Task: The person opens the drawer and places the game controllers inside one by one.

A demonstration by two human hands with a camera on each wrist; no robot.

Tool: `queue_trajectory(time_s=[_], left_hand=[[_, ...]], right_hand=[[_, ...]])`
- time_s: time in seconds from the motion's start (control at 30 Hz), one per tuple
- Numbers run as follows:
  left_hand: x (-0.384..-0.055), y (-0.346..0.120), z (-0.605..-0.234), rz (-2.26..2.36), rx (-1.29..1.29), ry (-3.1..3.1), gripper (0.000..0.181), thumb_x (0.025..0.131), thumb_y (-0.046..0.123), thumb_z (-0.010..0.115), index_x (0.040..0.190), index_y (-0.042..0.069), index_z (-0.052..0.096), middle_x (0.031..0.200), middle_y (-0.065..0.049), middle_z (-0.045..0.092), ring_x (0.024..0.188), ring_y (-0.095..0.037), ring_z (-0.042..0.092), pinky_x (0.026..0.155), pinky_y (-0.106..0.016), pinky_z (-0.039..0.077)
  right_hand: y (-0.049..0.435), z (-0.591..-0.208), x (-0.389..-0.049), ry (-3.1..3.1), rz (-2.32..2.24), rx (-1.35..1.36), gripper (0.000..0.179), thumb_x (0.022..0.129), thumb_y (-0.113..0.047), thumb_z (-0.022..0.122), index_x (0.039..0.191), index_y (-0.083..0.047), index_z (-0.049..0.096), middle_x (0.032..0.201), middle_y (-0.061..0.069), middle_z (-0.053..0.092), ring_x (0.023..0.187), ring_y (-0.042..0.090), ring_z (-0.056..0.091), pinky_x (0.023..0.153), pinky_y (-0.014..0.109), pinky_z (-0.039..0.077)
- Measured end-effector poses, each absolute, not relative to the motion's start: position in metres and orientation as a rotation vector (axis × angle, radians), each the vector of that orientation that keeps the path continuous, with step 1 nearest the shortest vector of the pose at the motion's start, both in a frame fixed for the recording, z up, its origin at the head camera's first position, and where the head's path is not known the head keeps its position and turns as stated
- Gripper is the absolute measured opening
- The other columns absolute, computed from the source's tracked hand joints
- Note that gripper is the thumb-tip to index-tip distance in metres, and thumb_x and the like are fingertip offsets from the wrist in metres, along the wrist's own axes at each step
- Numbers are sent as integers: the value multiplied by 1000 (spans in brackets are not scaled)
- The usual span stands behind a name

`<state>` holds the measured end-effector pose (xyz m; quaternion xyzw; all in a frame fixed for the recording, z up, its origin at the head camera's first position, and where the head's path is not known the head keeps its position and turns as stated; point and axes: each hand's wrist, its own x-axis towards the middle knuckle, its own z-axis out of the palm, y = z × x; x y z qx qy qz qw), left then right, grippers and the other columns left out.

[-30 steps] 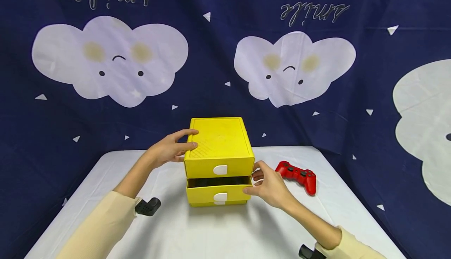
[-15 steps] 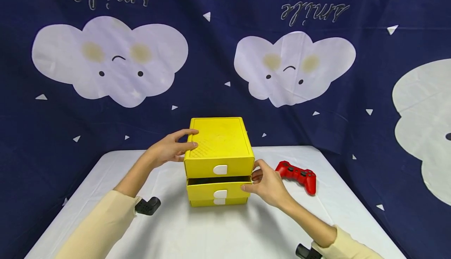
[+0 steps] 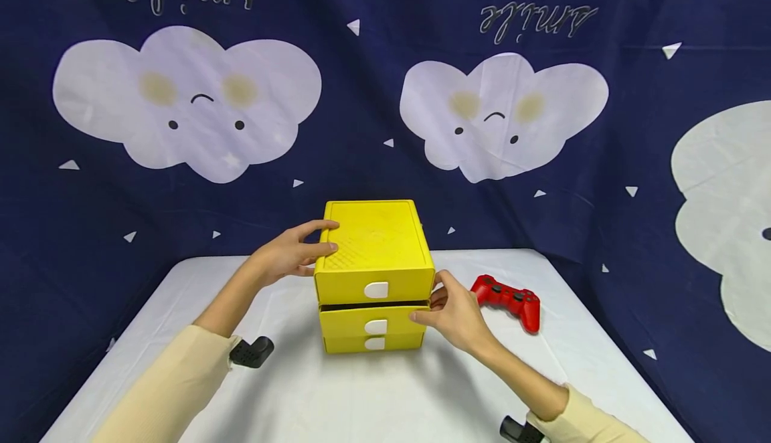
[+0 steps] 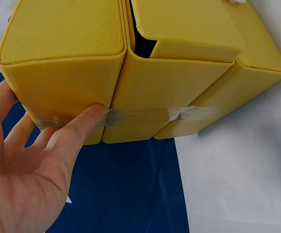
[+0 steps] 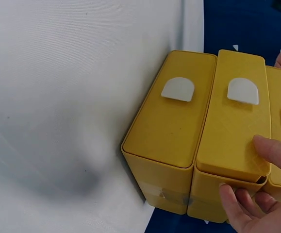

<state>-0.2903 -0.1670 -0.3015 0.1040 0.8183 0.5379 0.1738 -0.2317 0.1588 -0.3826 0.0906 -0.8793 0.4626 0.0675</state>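
A yellow drawer unit (image 3: 379,235) with white pull tabs stands upright. Its middle drawer (image 3: 349,321) protrudes slightly, leaving a narrow dark gap above it. My left hand (image 3: 289,255) rests on the unit's upper left edge, some fingers on top and others along the side. In the left wrist view, one straight finger of the left hand (image 4: 48,165) touches the taped side. My right hand (image 3: 458,316) has its thumb on the right end of the middle drawer's front. Its other fingers curl against the unit's side, as the right hand (image 5: 266,189) shows in the right wrist view.
A red game controller (image 3: 508,301) lies on the white-covered table (image 3: 361,403), right of the unit and just behind the right hand. A dark blue curtain (image 3: 361,155) printed with clouds hangs behind the table. Clear tape (image 4: 140,116) spans the unit's side.
The middle drawer has slid inward and its top opening has narrowed to a thin gap. My right hand has moved slightly inward with it; the left hand has stayed in place.
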Motion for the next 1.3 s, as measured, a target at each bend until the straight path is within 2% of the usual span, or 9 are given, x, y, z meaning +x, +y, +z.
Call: queue_trajectory(time_s=[0.43,1.3], left_hand=[[-289,-167,-300,1512,281,2335,67,99,37,66,158,29,35,166,-15,28,148,-48,32,112,-55,45],[-289,-166,-300,1521,250,2337,66,99,37,67,157,30,36,167,-14,26,148,-48,34,111,-54,46]], right_hand=[[156,-387,-235,-2618,1383,267,44,73,-19,92,101,-14,58,81,3,66,74,15,62,67,29,55],[154,-390,-238,-2564,1334,278,42,72,-19,92,99,-16,60,75,0,65,69,15,63,63,30,54]])
